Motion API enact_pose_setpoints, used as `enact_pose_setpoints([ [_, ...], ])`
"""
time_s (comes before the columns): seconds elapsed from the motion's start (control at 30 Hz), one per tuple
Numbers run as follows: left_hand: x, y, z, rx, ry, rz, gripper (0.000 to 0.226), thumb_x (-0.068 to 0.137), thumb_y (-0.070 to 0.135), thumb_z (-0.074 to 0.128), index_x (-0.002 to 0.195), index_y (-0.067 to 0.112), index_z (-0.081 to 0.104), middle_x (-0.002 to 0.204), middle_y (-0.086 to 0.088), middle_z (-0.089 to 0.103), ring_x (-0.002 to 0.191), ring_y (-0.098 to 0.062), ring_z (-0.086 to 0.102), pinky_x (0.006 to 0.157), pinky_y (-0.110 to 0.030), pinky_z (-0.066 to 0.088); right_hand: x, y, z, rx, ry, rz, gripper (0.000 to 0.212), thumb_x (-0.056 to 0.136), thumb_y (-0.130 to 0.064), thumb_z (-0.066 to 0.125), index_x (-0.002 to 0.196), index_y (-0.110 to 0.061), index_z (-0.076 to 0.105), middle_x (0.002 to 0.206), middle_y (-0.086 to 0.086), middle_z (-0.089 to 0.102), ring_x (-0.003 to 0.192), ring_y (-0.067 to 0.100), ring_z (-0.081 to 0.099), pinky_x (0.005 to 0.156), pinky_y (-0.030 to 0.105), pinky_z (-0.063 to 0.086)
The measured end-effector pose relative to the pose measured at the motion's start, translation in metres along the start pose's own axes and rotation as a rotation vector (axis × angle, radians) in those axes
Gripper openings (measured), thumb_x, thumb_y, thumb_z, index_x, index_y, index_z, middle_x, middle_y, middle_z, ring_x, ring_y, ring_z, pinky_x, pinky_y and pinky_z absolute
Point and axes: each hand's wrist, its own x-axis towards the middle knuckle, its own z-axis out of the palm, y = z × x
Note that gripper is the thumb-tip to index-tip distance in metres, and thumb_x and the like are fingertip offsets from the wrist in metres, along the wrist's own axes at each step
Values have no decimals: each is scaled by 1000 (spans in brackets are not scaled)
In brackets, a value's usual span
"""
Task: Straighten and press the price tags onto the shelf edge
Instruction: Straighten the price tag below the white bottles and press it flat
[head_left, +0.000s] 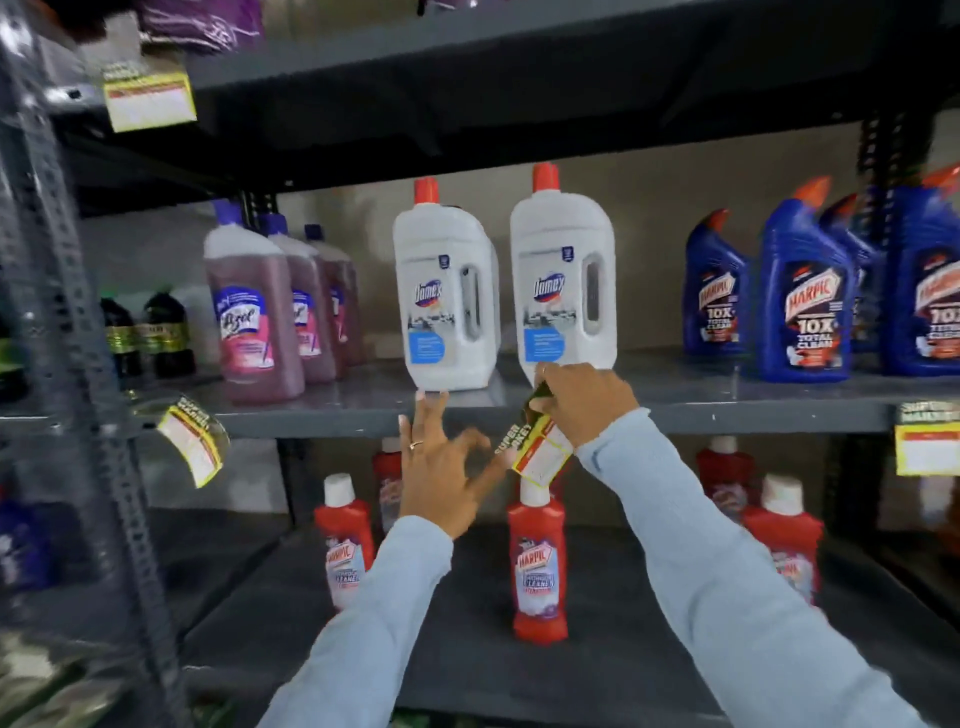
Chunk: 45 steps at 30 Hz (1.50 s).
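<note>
Pinching tilted tag (537, 449), R hand (584, 402) grip closed.

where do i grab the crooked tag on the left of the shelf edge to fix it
Take the left tag by its free lower end, coming from below: it hangs tilted and curled off the shelf edge, fixed only at the top, so the bottom swings.
</note>
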Motion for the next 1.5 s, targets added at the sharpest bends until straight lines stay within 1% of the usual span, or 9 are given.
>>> enact_pose_setpoints([
  [0.17, 7, 31, 18, 84, 1, -111, 30, 82, 56, 54, 75, 29, 64, 154, -3, 21, 142, -27, -13, 108, -56, -20, 6, 3, -13, -205, -43, -89, 19, 93, -29, 45, 103, -16, 54, 98, 12, 65, 79, 29, 61, 68, 36, 48],
  [0.23, 6, 1, 6, -106, -106, -73, 26, 83, 53, 55, 77, 30, 65, 153, -1, 23, 142, -28, -15, 105, -57, -23, -3, -49, -25, -334, -156, 80, 16, 93, -27, 45, 100, -16, 55, 99, 12, 65, 76, 27, 55, 69, 35, 45],
  [0.5, 11, 10, 3, -17, -90, -20, 13, 88, 38, 53, 88, 31, 64, 146, -4, 37, 143, -30, -2, 104, -58, -23, -13, -31, -20, 50, -65, 385, 20, 88, -21, 55, 98, -6, 64, 106, 14, 66, 97, 35, 61, 81, 38, 47],
  [0.63, -3, -1, 4, 68, -83, 117, 7, 82, 33, 61, 79, 30, 67, 149, -5, 35, 143, -32, 7, 106, -56, -22, -33, -17, 4, 273, -4, 387, 7, 81, -12, 65, 77, -6, 66, 108, 11, 69, 95, 26, 64, 88, 36, 50],
  [0.77, 3, -11, 0, 232, -117, 208, 16, 82, 41, 61, 89, 30, 69, 151, -4, 31, 142, -31, 12, 109, -54, -20, -48, -17, 37, -96, 78, 226, 12, 76, -23, 71, 82, -12, 73, 133, 4, 53, 122, 26, 49, 108, 38, 39],
  [0.83, 10, -12, -4, 242, -133, 225, 19, 83, 44, 59, 90, 29, 69, 147, -3, 37, 139, -30, 20, 109, -52, -17, -48, -16, 41, -124, 119, 204, 18, 78, -27, 69, 87, -12, 74, 138, 3, 51, 128, 27, 45, 109, 36, 34],
  [1.1, 32, -14, -15, 17, -67, 208, 24, 88, 44, 52, 82, 24, 62, 112, 2, 56, 111, -22, 42, 104, -47, 16, -40, 0, 17, 336, 118, 255, 8, 80, -20, 68, 76, -14, 70, 114, 1, 65, 107, 17, 56, 90, 22, 43],
  [1.27, 41, -13, -10, 4, -51, 166, 28, 86, 49, 52, 81, 23, 63, 102, 0, 55, 102, -21, 43, 99, -45, 19, -33, 3, 21, 358, 170, 269, 11, 78, -27, 69, 75, -17, 70, 105, 2, 66, 102, 19, 56, 93, 41, 49],
  [1.5, 45, -15, -2, 14, -32, 138, 29, 86, 50, 52, 76, 24, 59, 99, 1, 55, 99, -21, 43, 98, -45, 21, -26, 10, 31, 278, 256, 261, 19, 79, -35, 67, 69, -20, 62, 86, -3, 62, 87, 16, 51, 86, 36, 40],
])
